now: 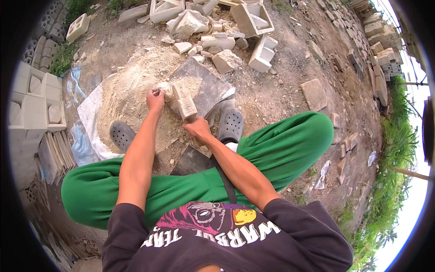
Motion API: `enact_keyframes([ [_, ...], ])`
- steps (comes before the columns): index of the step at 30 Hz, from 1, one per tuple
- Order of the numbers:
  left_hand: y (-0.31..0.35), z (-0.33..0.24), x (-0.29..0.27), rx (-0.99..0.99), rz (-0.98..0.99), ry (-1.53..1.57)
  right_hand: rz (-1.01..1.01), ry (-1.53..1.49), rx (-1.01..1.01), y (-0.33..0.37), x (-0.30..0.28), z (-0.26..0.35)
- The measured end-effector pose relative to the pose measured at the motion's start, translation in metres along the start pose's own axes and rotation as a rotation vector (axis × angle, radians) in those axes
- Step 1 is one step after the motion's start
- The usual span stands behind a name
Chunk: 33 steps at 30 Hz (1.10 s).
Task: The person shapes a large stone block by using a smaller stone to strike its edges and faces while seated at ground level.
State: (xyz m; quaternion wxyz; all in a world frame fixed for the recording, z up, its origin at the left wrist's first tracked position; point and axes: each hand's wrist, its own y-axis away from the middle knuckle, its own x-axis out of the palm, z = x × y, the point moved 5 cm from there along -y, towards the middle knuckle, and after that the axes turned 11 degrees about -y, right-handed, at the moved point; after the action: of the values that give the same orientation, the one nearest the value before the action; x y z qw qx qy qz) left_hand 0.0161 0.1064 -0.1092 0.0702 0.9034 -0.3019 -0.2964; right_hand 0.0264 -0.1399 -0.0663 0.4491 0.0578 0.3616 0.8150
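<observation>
My left hand (155,100) is closed, its fingers pinched at a small pale lump of stone (163,86) by the edge of the dark slab. In my right hand (198,128) is the handle of a hammer with a blocky, dust-covered head (185,100). That head is over the dark flat slab (206,81), just right of the stone lump. Crushed pale grit (192,84) lies on the slab around the head. A heap of sandy crushed material (131,86) spreads left of the slab, on a white sheet (92,109).
Broken pale blocks and rubble (217,43) lie beyond the slab. Stacked blocks (38,97) and thin boards (56,152) stand at the left. Grey clogs (231,124) on my feet flank the work. A flat stone (313,94) rests on the dirt at right.
</observation>
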Motion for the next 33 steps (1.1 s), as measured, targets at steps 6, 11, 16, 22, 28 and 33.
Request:
enact_keyframes([
  [6,0.005,-0.006,-0.004,-0.026,0.0,0.031,-0.088,-0.247,-0.341,0.01,-0.005,0.038],
  [11,0.007,-0.01,-0.01,-0.017,0.027,0.061,-0.019,-0.05,-0.06,0.01,0.013,0.005],
  [16,0.006,-0.004,-0.01,-0.056,0.002,0.143,-0.051,-0.31,-0.393,0.013,-0.001,0.058],
  [22,0.007,-0.006,-0.003,-0.075,0.009,0.073,0.085,-0.326,-0.094,0.014,0.003,0.021],
  [28,-0.005,0.007,-0.011,-0.048,-0.004,-0.021,0.042,-0.273,-0.082,0.003,-0.011,0.047],
  [33,0.001,-0.03,-0.017,0.323,-0.055,-0.388,-0.059,-0.246,-0.053,-0.017,-0.043,0.045],
])
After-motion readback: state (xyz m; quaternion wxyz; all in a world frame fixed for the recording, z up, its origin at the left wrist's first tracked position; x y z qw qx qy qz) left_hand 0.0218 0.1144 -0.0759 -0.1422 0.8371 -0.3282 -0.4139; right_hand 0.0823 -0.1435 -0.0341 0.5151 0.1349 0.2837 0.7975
